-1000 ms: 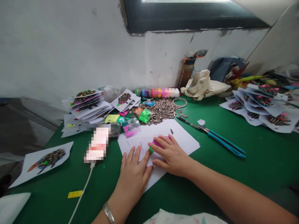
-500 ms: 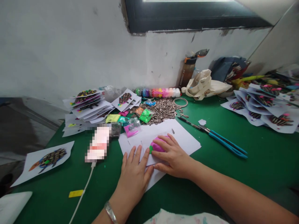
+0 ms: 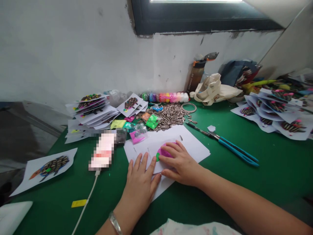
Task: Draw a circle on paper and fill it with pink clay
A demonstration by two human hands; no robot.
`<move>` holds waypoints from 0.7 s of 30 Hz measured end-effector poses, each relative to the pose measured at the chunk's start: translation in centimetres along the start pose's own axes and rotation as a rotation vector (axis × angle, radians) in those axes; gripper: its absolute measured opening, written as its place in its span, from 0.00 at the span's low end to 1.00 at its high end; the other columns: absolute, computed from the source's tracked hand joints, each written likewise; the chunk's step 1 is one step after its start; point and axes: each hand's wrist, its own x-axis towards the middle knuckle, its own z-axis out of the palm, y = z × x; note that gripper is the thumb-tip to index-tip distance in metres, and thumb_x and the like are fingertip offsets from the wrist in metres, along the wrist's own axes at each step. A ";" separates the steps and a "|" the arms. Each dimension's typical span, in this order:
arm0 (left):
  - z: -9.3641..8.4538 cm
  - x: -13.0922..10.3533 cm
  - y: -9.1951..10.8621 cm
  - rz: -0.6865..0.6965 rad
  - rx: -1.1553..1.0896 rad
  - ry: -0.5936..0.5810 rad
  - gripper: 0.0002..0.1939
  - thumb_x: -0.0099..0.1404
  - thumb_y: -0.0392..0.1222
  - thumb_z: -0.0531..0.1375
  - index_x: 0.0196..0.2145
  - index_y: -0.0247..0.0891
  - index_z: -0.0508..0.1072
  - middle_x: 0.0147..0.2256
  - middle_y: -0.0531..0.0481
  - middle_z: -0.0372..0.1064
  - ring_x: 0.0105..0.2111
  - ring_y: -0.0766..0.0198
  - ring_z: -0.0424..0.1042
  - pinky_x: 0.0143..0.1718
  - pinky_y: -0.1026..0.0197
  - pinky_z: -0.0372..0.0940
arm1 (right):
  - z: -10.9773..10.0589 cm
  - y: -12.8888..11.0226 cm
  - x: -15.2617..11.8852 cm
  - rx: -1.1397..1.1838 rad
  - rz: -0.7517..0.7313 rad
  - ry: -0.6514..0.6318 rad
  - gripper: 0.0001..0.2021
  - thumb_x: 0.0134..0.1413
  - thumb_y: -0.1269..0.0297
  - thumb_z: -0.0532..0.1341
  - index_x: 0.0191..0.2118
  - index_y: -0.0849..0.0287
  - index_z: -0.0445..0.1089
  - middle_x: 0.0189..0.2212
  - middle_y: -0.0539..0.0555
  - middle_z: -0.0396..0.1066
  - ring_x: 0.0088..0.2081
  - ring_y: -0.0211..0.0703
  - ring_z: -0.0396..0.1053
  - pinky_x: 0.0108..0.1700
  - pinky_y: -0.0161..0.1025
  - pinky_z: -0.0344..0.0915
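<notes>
White paper (image 3: 195,143) lies on the green table, with a flattened patch of pink clay (image 3: 164,151) and a small green clay piece (image 3: 157,157) at its left end. My right hand (image 3: 179,163) rests over the pink clay, fingers stretched out and covering much of it. Flat on the paper's left part is my left hand (image 3: 141,182), its fingers spread and the index fingertip beside the green clay. A single sunflower seed (image 3: 181,137) sits above my right fingertips.
Behind the paper are bagged clay (image 3: 153,121) and a heap of sunflower seeds (image 3: 171,114). Blue tweezers (image 3: 238,151) and a pen (image 3: 199,129) lie to the right. Stacked seed pictures (image 3: 95,111) stand at left, near a pixelated device (image 3: 104,150) with a white cable (image 3: 88,199).
My right hand has shifted very slightly over the pink clay. My left hand stays in nearly the same place, and the other things have not moved.
</notes>
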 end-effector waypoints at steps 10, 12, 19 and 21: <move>-0.2 0.1 0.0 -0.015 -0.040 -0.003 0.24 0.68 0.47 0.55 0.61 0.47 0.63 0.61 0.39 0.59 0.61 0.41 0.56 0.56 0.34 0.54 | 0.5 -0.1 0.1 -0.059 0.048 0.008 0.24 0.60 0.47 0.55 0.58 0.51 0.65 0.63 0.61 0.56 0.63 0.60 0.49 0.62 0.66 0.41; -0.2 0.1 0.0 -0.013 -0.042 -0.003 0.24 0.68 0.46 0.55 0.61 0.47 0.63 0.61 0.39 0.59 0.61 0.41 0.56 0.56 0.34 0.54 | 0.5 -0.1 0.2 -0.062 0.055 0.013 0.23 0.60 0.48 0.54 0.57 0.51 0.66 0.62 0.60 0.56 0.63 0.59 0.49 0.62 0.66 0.40; -0.2 0.1 0.1 -0.012 -0.031 -0.008 0.24 0.68 0.46 0.55 0.61 0.47 0.63 0.61 0.39 0.58 0.61 0.42 0.56 0.57 0.34 0.54 | 0.5 0.0 0.3 -0.035 0.126 -0.030 0.27 0.59 0.44 0.54 0.60 0.48 0.62 0.64 0.60 0.53 0.64 0.59 0.47 0.62 0.65 0.41; -0.2 0.1 0.0 -0.009 -0.026 -0.008 0.24 0.68 0.47 0.55 0.61 0.47 0.63 0.61 0.39 0.59 0.61 0.41 0.57 0.56 0.34 0.54 | 0.6 -0.2 0.4 -0.063 0.128 -0.047 0.26 0.60 0.43 0.52 0.60 0.47 0.62 0.64 0.61 0.54 0.64 0.61 0.48 0.61 0.67 0.41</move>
